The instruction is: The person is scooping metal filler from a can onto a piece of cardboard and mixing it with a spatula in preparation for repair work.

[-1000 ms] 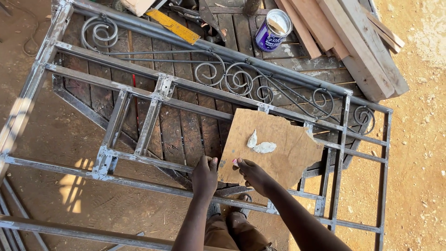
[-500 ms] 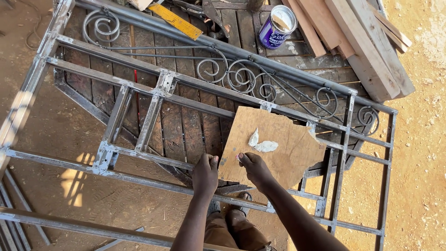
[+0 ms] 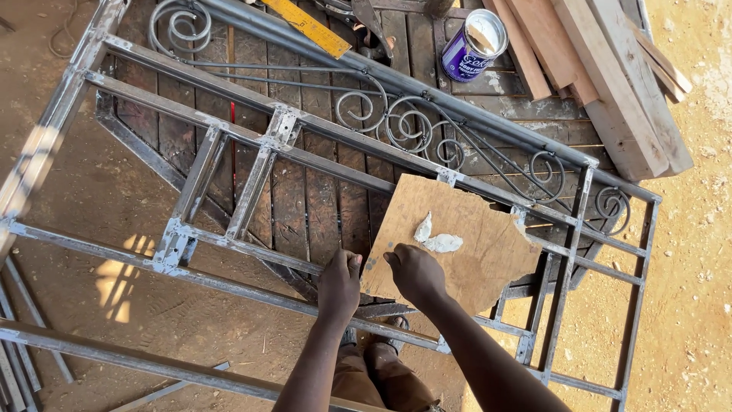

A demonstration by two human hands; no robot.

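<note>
A torn brown board [image 3: 476, 259] lies on a welded metal gate frame [image 3: 252, 194] with a dab of white putty [image 3: 436, 239] on it. My right hand [image 3: 415, 276] rests over the board's near left corner, with its fingers curled at the edge. My left hand [image 3: 340, 284] is just to the left of that edge, fingers curled and thumb up towards the board. Whether it holds anything is hidden. Below the frame my feet in sandals [image 3: 374, 339] show.
The frame's scrollwork [image 3: 404, 126] runs along the far rail over dark wooden slats [image 3: 320, 191]. A purple tin can [image 3: 474, 44], a yellow level [image 3: 306, 27] and stacked timber planks [image 3: 610, 84] lie beyond. Loose steel bars [image 3: 30, 336] sit on the dirt at left.
My right hand has slid left along the board's near edge, towards my left hand. The view has shifted slightly towards the frame. The left hand barely moved.
</note>
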